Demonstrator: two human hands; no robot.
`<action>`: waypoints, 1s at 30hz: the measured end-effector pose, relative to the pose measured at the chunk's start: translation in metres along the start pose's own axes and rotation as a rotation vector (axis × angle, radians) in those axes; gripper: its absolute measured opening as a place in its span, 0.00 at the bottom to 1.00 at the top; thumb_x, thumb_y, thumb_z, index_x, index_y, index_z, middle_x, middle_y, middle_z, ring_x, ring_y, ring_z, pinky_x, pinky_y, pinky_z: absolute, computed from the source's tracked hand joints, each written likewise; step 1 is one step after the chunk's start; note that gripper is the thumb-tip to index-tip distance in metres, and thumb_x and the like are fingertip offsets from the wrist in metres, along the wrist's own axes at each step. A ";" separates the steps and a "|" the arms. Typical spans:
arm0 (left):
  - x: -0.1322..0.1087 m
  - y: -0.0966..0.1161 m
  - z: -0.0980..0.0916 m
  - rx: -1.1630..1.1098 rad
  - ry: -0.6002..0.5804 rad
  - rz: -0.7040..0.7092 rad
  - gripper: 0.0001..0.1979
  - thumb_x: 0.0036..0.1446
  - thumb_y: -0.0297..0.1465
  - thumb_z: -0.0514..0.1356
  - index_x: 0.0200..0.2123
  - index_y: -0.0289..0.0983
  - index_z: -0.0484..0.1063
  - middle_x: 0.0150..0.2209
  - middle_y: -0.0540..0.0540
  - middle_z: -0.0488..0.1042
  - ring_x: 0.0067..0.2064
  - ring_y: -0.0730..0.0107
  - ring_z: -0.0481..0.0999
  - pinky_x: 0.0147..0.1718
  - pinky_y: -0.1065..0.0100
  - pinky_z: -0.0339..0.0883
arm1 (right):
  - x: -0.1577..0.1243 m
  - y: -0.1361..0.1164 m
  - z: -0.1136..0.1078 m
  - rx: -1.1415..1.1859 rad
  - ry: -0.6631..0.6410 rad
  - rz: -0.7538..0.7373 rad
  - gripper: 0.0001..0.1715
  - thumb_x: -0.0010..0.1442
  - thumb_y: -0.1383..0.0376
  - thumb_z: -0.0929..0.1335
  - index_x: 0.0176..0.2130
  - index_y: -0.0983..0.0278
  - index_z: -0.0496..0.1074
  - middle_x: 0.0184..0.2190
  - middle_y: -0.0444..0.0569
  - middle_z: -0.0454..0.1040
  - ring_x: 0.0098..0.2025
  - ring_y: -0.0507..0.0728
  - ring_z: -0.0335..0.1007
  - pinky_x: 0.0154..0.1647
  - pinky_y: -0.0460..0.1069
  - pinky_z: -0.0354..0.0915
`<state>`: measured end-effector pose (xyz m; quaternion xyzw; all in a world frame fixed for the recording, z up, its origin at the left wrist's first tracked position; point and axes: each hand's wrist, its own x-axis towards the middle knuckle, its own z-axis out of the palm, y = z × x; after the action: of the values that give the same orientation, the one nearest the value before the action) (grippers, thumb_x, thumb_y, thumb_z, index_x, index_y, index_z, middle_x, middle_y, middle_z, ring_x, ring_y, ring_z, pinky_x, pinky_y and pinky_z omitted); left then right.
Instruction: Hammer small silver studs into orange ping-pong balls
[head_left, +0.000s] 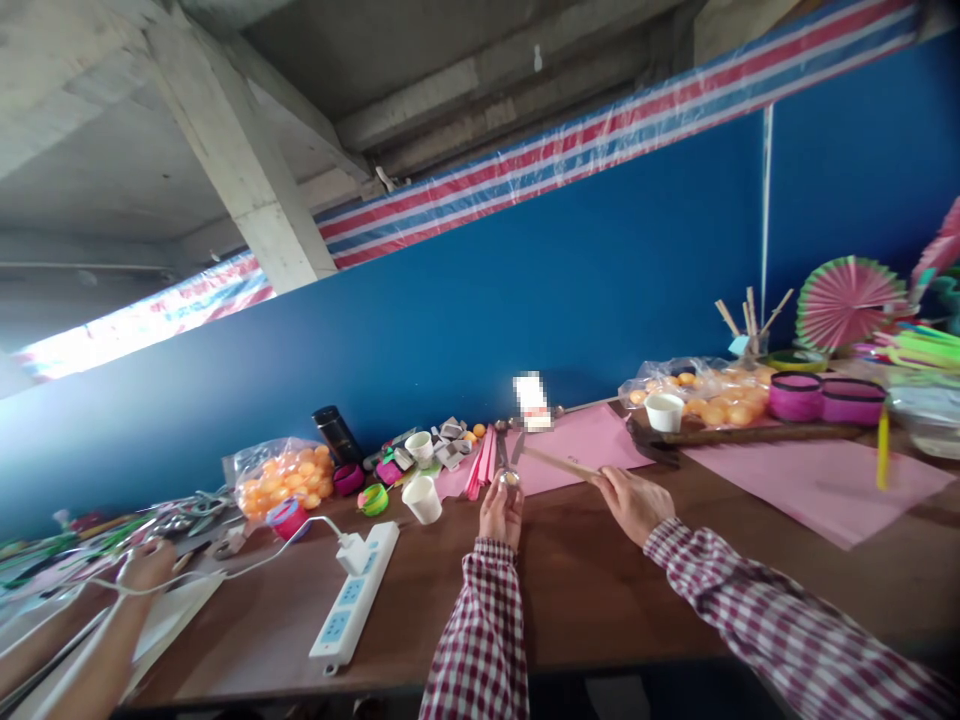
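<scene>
Reaching in at 9 o'clock from the left hand (pixel 496 522), a co-worker's hand (pixel 150 566) shows behind a white cable (pixel 251 569). A bag of orange balls (pixel 289 485) also lies near 9 o'clock, and a power strip (pixel 346 612) at 8. A white cup (pixel 421 500) stands closer in, at 9.

The left hand is narrow, fingers curled around a shiny, round metal piece (pixel 509 481), which sits raised at the fingertips. Pink strips (pixel 481 464) lie at 11 o'clock. At 3 o'clock the right hand (pixel 636 503) pinches a thin wooden stick (pixel 564 466); its free end points back toward 9 to 10 o'clock, over a pink sheet (pixel 604 440), and looks near the metal piece but apart from it.

Farther off at 2 o'clock are a second bag (pixel 731 411) and a pink fan (pixel 849 303); a second sheet (pixel 817 485) lies at 3.

As for progress, I judge the picking-up done, since both hands are filled. Stick and metal piece look unjoined; how much work is left, I cannot tell.
</scene>
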<state>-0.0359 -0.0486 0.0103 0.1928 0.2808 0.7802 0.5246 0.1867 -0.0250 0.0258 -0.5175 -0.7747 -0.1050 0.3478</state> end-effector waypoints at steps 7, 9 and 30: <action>0.001 -0.001 -0.002 0.027 -0.038 -0.002 0.13 0.48 0.21 0.57 0.39 0.36 0.69 0.36 0.44 0.74 0.37 0.71 0.74 0.38 0.69 0.68 | 0.000 -0.001 0.001 -0.013 -0.010 -0.023 0.19 0.60 0.56 0.53 0.32 0.59 0.66 0.28 0.43 0.72 0.23 0.49 0.63 0.21 0.47 0.41; 0.001 -0.002 -0.001 0.030 -0.029 0.014 0.14 0.48 0.21 0.57 0.40 0.36 0.69 0.36 0.44 0.73 0.36 0.73 0.74 0.38 0.70 0.68 | 0.000 -0.001 0.001 -0.010 0.004 -0.010 0.19 0.60 0.55 0.53 0.32 0.60 0.66 0.27 0.43 0.72 0.23 0.49 0.63 0.21 0.46 0.42; 0.002 -0.003 0.001 0.035 0.034 0.061 0.14 0.47 0.17 0.57 0.38 0.35 0.69 0.37 0.44 0.72 0.37 0.73 0.74 0.39 0.70 0.68 | 0.000 -0.001 -0.001 -0.010 0.010 -0.110 0.19 0.60 0.55 0.53 0.35 0.60 0.67 0.27 0.45 0.72 0.27 0.51 0.65 0.26 0.46 0.47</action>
<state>-0.0339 -0.0454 0.0086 0.1969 0.2974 0.7941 0.4922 0.1864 -0.0263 0.0266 -0.4752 -0.7997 -0.1304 0.3430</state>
